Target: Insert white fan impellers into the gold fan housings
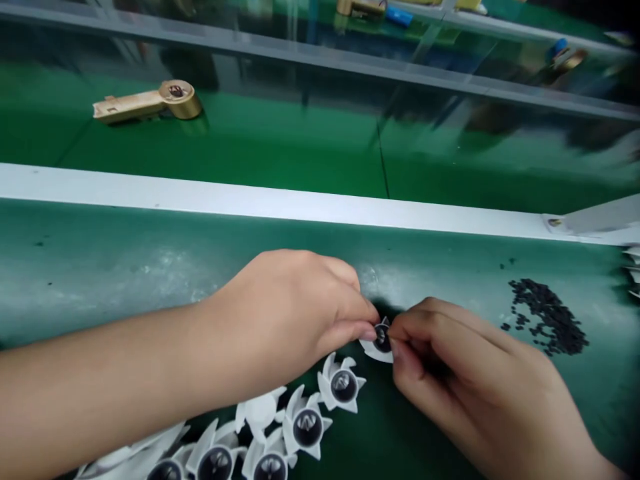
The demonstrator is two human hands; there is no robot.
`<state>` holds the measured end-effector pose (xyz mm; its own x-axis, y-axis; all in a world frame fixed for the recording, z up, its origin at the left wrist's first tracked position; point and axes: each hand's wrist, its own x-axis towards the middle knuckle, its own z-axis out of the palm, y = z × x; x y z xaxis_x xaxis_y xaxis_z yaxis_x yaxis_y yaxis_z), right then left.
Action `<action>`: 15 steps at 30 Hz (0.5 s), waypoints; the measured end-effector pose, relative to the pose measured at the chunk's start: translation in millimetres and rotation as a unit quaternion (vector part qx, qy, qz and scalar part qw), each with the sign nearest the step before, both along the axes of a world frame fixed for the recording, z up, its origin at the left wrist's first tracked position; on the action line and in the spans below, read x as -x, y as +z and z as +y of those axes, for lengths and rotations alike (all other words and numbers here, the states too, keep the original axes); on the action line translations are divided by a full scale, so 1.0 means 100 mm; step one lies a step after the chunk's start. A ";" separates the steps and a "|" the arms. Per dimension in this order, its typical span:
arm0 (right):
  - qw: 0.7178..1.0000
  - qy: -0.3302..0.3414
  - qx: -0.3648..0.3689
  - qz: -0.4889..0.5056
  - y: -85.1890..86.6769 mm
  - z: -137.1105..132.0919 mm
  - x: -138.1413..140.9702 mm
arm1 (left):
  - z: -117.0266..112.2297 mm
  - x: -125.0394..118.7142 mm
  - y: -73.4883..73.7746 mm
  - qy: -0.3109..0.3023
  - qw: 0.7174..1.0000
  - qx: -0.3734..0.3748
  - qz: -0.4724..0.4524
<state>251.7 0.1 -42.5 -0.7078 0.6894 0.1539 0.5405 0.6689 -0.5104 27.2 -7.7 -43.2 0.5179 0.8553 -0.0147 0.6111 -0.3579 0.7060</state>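
Observation:
My left hand [295, 313] and my right hand [465, 377] meet over a small white star-shaped plastic part with a dark round centre [381, 341]. Fingertips of both hands pinch it from either side, hiding much of it. Just below my left hand, several similar white parts lie in an overlapping row, including one [344, 385] nearest my fingers and another [306, 427] beside it. Their dark centres face up. One white part [259, 412] lies with its plain back showing.
A pile of small black pieces [545, 317] lies on the green belt [100, 267] to the right. A white rail [250, 197] runs behind it. Beyond, a brass-coloured lock-like part [150, 103] lies on a second green surface.

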 end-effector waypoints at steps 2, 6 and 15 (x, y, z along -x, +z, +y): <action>1.000 0.005 -0.011 -0.021 0.00 -0.02 -0.02 | -0.01 0.00 -0.01 -0.003 1.000 -0.008 0.005; 0.998 0.015 -0.033 -0.050 -0.02 -0.05 -0.05 | -0.02 -0.02 -0.01 0.000 1.000 -0.015 0.012; 0.976 0.100 -0.150 -0.121 0.10 -0.20 -0.18 | -0.02 -0.01 -0.01 0.006 1.000 0.004 0.002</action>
<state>269.3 -20.3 -32.6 -0.8641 0.4836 0.1395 0.4645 0.8729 -0.1490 28.1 -9.3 -44.6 0.5069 0.8617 -0.0233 0.6191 -0.3451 0.7055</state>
